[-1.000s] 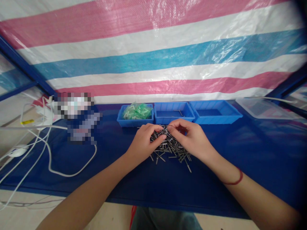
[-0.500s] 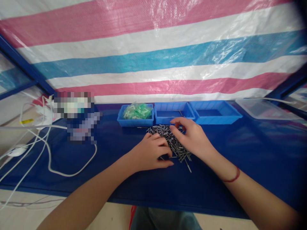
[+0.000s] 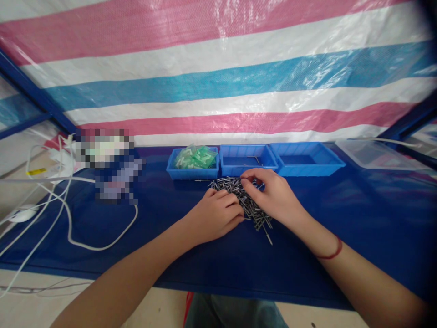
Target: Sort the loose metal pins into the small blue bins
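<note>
A loose pile of thin metal pins (image 3: 254, 208) lies on the blue table (image 3: 239, 269), between my hands. My left hand (image 3: 218, 212) rests at the pile's left edge, fingers curled together; what they hold, if anything, is hidden. Over the upper right of the pile is my right hand (image 3: 269, 193), thumb and index finger closed around something too small to make out. Behind the pile, the middle blue bin (image 3: 248, 171) has a few pins in it. One pin sticks out from the pile toward the front edge.
The left blue bin (image 3: 193, 174) holds green plastic packets (image 3: 196, 157). A blue bin (image 3: 307, 169) stands at the right, beside a clear plastic lid (image 3: 375, 157). White cables (image 3: 70, 223) and blurred items lie on the left. Striped sheeting (image 3: 218, 86) hangs behind.
The thumb of my left hand has moved up against its fingers, closing the gap. My right hand has hardly moved, its thumb and index tips slightly closer together.
</note>
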`<state>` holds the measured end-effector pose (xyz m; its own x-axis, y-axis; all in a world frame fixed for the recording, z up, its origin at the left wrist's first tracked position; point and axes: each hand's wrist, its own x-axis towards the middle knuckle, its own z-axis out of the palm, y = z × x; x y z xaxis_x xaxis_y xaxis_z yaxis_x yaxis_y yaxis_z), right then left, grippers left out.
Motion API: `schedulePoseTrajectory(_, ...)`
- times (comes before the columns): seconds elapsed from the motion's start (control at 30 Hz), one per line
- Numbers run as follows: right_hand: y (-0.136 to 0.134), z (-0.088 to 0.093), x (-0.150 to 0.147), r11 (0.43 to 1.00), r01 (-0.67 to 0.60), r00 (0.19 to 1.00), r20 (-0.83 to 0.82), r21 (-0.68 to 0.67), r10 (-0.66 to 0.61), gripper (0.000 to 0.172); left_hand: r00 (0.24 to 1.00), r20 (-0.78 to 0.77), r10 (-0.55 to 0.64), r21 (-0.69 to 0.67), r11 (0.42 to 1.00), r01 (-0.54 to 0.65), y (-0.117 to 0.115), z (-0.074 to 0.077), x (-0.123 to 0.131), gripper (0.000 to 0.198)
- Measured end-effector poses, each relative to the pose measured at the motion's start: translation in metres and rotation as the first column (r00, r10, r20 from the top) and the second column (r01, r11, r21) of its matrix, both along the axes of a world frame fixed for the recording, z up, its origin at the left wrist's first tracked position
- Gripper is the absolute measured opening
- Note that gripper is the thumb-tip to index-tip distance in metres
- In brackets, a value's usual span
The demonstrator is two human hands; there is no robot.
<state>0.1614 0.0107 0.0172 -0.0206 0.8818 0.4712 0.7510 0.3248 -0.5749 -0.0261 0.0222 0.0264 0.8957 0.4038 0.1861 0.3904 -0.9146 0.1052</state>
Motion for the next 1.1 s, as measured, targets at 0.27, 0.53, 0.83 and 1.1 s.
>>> schedulePoseTrajectory(0.27, -0.004, 0.009, -0.001, 0.981, -0.143, 0.965, -0.237, -0.133, 0.109, 0.013, 0.874, 0.315, 0.369, -0.441, 0.872, -0.21, 0.015, 0.0, -0.003, 0.017)
schedulePoseTrajectory(0.53, -0.01, 0.015, -0.008, 0.944, -0.284, 0.882, -0.431, -0.166, 0.19, 0.027, 0.658, 0.456, 0.599, -0.754, 0.652, -0.072, 0.014, -0.002, 0.003, 0.018)
schedulePoseTrajectory(0.83, -0.014, 0.015, -0.011, 0.97, -0.237, 0.904, -0.376, -0.049, 0.202, 0.018, 0.714, 0.471, 0.518, -0.697, 0.715, -0.059, 0.008, -0.01, 0.004, 0.023)
schedulePoseTrajectory(1.1, -0.014, 0.014, -0.009, 0.97, -0.243, 0.94, -0.24, 0.022, 0.241, 0.015, 0.764, 0.431, 0.48, -0.603, 0.783, -0.152, 0.008, -0.005, 0.003, 0.02)
